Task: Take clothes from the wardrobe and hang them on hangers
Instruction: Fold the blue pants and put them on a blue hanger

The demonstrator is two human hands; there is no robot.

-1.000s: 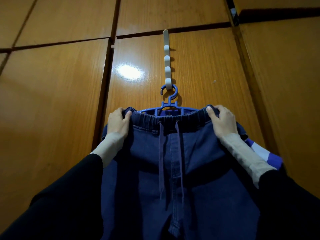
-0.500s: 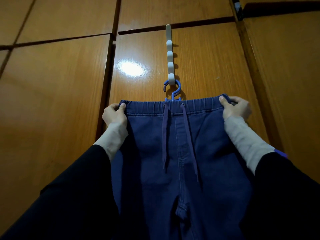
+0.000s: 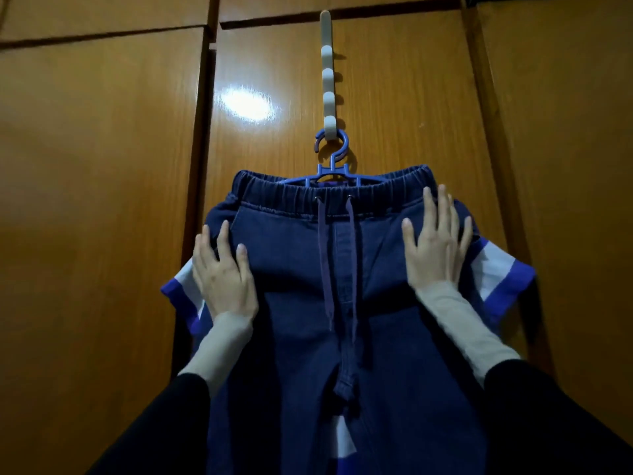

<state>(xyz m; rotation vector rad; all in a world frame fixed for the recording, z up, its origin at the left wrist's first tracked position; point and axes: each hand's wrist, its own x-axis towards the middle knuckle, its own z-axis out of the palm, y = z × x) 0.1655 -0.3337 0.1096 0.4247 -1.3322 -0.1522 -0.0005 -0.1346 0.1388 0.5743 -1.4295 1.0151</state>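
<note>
Blue trousers [image 3: 308, 269] on blue hanger [image 3: 334, 173]

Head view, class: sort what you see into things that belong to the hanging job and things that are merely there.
Part of the job:
- blue trousers
- blue hanger
- white hook rack
- left hand, flat on the trousers
- right hand, flat on the trousers

Merely there:
- striped garment underneath
- wardrobe doors

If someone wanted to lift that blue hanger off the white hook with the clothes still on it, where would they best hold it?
Probably by the neck of the blue hanger, just under its curved top, coming from the front and above the jeans waistband. That is the only bare part; the arms are covered by cloth. Then lift up to free it from the white hook strip.
</note>
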